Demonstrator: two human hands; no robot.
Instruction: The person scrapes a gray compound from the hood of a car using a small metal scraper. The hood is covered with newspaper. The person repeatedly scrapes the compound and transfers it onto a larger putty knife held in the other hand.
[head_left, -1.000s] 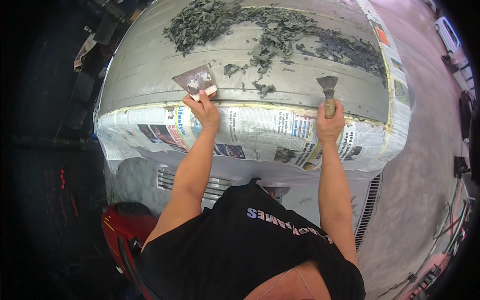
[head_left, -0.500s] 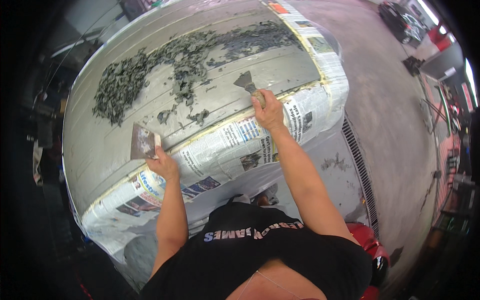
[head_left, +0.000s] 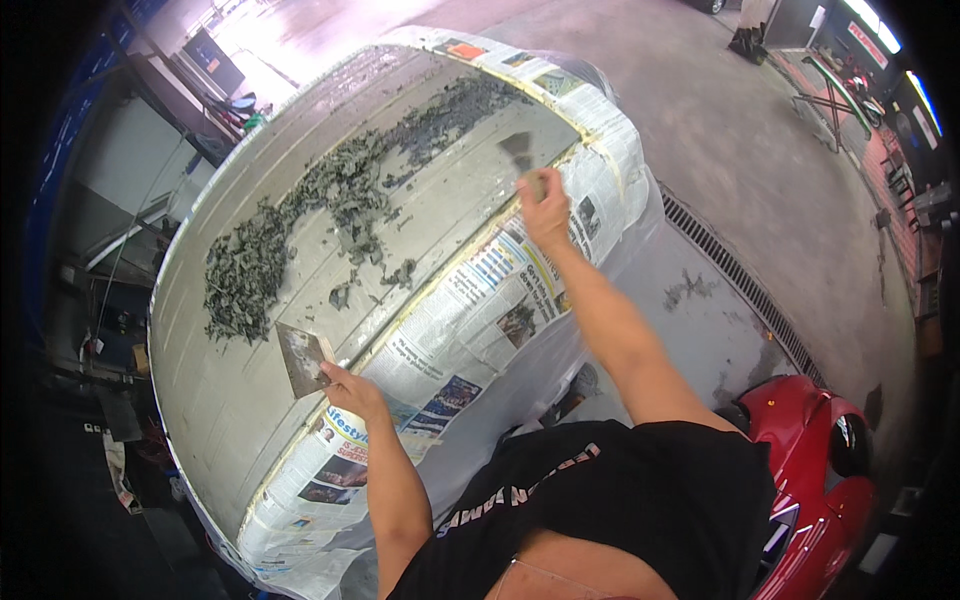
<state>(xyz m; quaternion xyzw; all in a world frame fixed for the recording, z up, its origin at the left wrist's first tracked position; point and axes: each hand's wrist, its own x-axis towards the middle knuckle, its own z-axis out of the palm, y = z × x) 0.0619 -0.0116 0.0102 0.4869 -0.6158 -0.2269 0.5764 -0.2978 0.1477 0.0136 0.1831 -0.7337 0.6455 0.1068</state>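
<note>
Bright daylight glares at top; fisheye bends and darkens the rim.

The handle of the scraper point(head_left: 522, 157) is hidden inside the right hand point(head_left: 545, 210). The red car point(head_left: 815, 470) is cut off by the dark rim. The newspaper point(head_left: 450, 330) print is too small to read.

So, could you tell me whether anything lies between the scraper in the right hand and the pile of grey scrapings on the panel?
Nothing visible: the scraper blade rests on bare panel, scrapings just beyond its tip.

Matt grey panel point(head_left: 420, 215), paper masking point(head_left: 470, 310)
</note>
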